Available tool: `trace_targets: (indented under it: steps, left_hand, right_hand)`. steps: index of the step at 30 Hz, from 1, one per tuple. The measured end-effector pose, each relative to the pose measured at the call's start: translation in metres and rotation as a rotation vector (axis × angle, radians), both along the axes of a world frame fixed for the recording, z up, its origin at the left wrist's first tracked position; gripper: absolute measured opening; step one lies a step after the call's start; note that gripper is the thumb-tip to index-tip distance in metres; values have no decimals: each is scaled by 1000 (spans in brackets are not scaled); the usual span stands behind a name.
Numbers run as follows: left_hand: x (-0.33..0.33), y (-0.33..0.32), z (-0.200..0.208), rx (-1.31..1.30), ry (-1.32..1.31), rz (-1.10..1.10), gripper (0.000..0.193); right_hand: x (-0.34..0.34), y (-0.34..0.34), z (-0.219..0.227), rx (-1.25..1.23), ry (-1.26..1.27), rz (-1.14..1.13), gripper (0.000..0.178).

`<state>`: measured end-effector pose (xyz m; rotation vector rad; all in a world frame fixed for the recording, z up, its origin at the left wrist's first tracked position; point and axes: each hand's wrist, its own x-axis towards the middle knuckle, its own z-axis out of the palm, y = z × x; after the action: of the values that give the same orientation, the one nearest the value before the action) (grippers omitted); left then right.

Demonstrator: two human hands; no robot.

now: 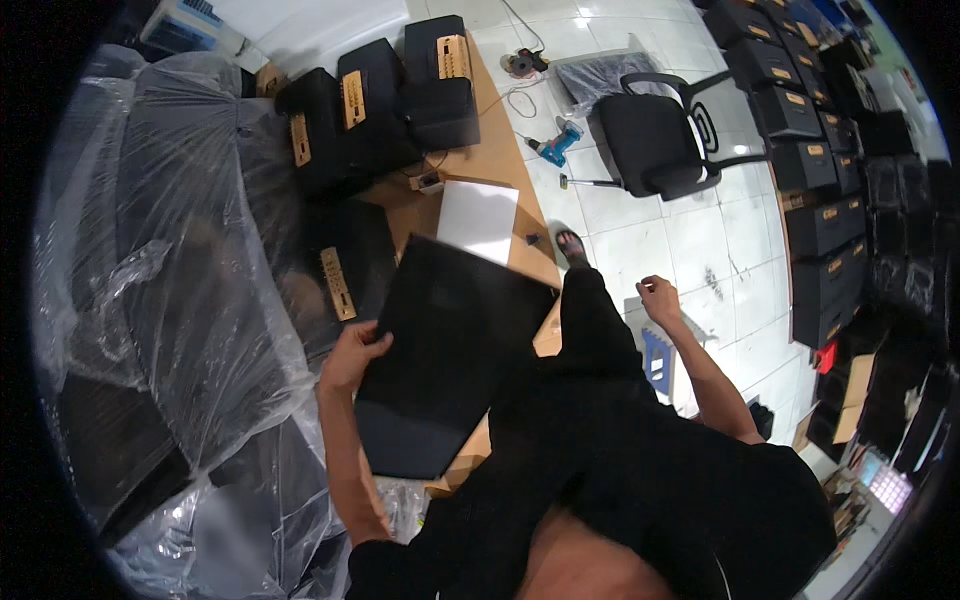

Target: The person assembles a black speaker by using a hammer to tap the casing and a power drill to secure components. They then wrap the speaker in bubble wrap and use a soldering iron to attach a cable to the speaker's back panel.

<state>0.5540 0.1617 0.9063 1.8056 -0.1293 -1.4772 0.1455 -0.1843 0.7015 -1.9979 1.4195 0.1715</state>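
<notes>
One black panel (455, 350) lies slantwise in front of the person, over the table (520, 180), covering part of the one white sheet (478, 215). Whether it rests on the tabletop or is lifted, I can't tell. The left hand (352, 360) is closed on its left edge, thumb laid over the upper face. The right hand (657, 298) hangs well apart above the floor (730, 240), fingers loosely curled (whether they pinch something small, I can't tell).

Four gold plates (352, 98) show clearly on the black boxes (375, 70) beyond and left of the panel. On the floor are one drill (555, 145), one hammer (595, 183) and one black chair (655, 140); one blue stool (657, 358) stands below the right hand, partly hidden. Plastic wrap (190, 200) covers dark goods at left.
</notes>
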Motion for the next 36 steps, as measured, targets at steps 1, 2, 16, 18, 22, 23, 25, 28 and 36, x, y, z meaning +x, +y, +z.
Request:
trace_targets:
  steps: [1,2,16,18,22,23,25,28,36]
  left_hand:
    - [2,-9,-9,113,51,-39,28]
    - [3,-21,-27,219,106,-86,29]
    - [-113,-81,-276,479,936,159,25]
    - [-109,-84,-292,604,1078,308,28]
    - [-119,-67,-305,698,1131,427,38]
    - [-121,-74,-301,771,1084,468,39]
    - [-143,-60,-287,760,1020,590,38]
    - [-125,-95,-294,854,830,-78,21]
    - [-100,-131,-205,693,53,153,53]
  right_hand:
    - [10,-20,-16,-39,26,79,32]
    - [22,-42,-38,27,101,81,32]
    - [269,-338,-551,-424,495,1423,59]
    - [310,-362,-604,-780,322,1584,59]
    - [341,-385,-675,-779,157,1537,69]
    - [349,-380,-676,-753,135,1548,75]
    - [350,-371,-678,-657,314,1600,74]
    - [327,-381,-655,-592,182,1565,71]
    - [298,-326,-272,360,-31,1054,83]
